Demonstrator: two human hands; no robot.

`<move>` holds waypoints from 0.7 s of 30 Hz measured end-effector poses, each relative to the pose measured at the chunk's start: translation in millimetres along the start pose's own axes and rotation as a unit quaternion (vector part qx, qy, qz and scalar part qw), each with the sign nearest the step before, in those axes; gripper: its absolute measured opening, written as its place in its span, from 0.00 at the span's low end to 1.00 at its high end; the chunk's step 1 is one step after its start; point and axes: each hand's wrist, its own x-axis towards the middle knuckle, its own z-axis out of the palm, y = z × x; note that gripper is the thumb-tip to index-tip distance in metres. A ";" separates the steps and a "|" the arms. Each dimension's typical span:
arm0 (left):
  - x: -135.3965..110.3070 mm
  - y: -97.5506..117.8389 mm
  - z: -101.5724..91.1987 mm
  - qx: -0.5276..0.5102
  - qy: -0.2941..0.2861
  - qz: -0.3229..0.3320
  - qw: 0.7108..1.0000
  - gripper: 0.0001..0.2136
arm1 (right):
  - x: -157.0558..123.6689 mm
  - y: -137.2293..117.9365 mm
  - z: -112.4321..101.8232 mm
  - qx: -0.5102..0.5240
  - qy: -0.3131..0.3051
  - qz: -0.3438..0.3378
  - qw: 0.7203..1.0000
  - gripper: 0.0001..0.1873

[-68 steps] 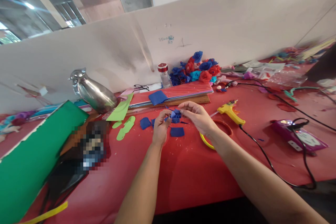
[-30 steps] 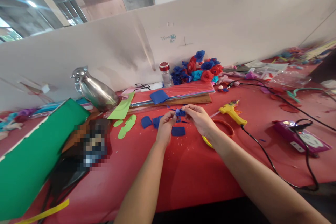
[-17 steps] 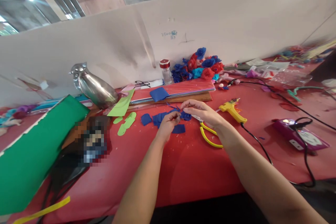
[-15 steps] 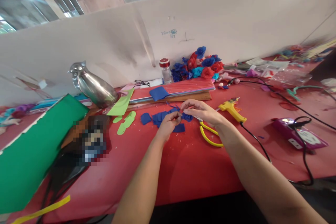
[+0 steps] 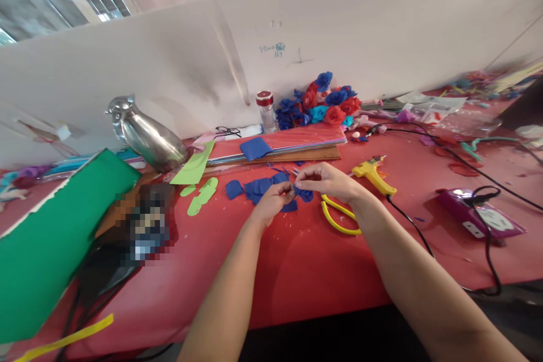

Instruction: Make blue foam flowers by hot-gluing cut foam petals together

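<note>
My left hand [image 5: 274,202] and my right hand [image 5: 324,179] meet fingertip to fingertip over the middle of the table. Both are closed in a pinch. Whatever small thing lies between the fingertips is too tiny and hidden to name. Below and around them are several cut blue paper pieces [image 5: 257,186], some overlapping; one blue piece [image 5: 234,189] lies apart on the left. Scissors with yellow handles [image 5: 333,220] rest beside my right hand, partly covered by it. A yellow glue gun [image 5: 375,174] lies farther right.
Green paper pieces [image 5: 203,195] lie left of the hands. Behind are stacked paper sheets [image 5: 297,141], a red-lidded jar [image 5: 266,110] and red and blue paper flowers [image 5: 326,100]. A metal jug [image 5: 148,138] stands back left; a purple power box [image 5: 479,212] with cords sits right.
My right hand's fingers have come down and closed in beside the left fingertips. The camera view has shifted slightly. The things on the table stay in place.
</note>
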 end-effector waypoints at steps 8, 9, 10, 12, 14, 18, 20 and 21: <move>0.2 0.3 -0.7 -0.047 -0.004 0.002 0.999 0.09 | 1.6 3.6 2.3 0.044 0.002 -0.002 0.999 0.13; 0.2 0.5 -0.2 -0.059 0.001 0.006 0.998 0.10 | 1.8 3.8 4.0 0.059 0.010 -0.002 0.998 0.14; 0.2 0.8 0.4 -0.072 0.008 0.011 0.997 0.10 | 2.1 3.9 5.9 0.074 0.019 -0.003 0.997 0.14; 0.0 1.1 1.8 -0.099 0.019 0.022 0.995 0.12 | 2.7 3.4 9.7 0.104 0.041 -0.002 0.994 0.15; -0.6 1.3 3.2 -0.122 0.019 0.031 0.992 0.13 | 3.8 2.3 12.7 0.137 0.073 0.005 0.988 0.15; -1.3 1.5 4.0 -0.155 0.027 0.038 0.987 0.12 | 6.9 0.4 14.5 0.184 0.148 0.023 0.971 0.17; -0.8 0.8 3.0 -0.163 0.049 0.046 0.984 0.11 | 8.4 0.4 14.4 0.185 0.170 0.035 0.967 0.18; -0.2 0.3 2.2 -0.165 0.061 0.052 0.983 0.10 | 9.0 0.7 14.4 0.184 0.174 0.044 0.966 0.19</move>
